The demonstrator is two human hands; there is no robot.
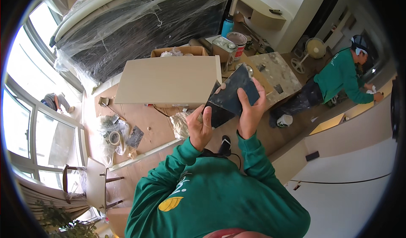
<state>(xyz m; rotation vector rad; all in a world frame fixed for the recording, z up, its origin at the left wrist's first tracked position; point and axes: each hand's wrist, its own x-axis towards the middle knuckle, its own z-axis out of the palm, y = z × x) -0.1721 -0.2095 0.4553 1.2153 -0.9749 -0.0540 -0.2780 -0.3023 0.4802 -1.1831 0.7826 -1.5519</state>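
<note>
Two hands, at the centre of the frame, each pinching one dark flat plate between thumb and fingers. The right hand (252, 110) grips the upper plate (238, 90); the left hand (200, 127) grips the lower plate (220, 116), which adjoins the upper plate's lower left side. Beige residue (222, 87) marks the upper plate. Just beyond lies one cream panel (169, 79), overlapping one cardboard box (198, 50). Upper centre: one rectangular metal can (224, 48), one round tin (238, 40) with a partly red label and one blue bottle (227, 25), grouped together; behind them, one padded dark furniture piece (144, 33) wrapped in clear film. Right: one co-worker (343, 75) in green, one white bucket (284, 120) near the co-worker's legs and one round fan (315, 48). Left of centre: one tape roll (114, 138) and one dark square sheet (135, 137), side by side. Far left: a second person (55, 102), bent over, seen through the window.
</note>
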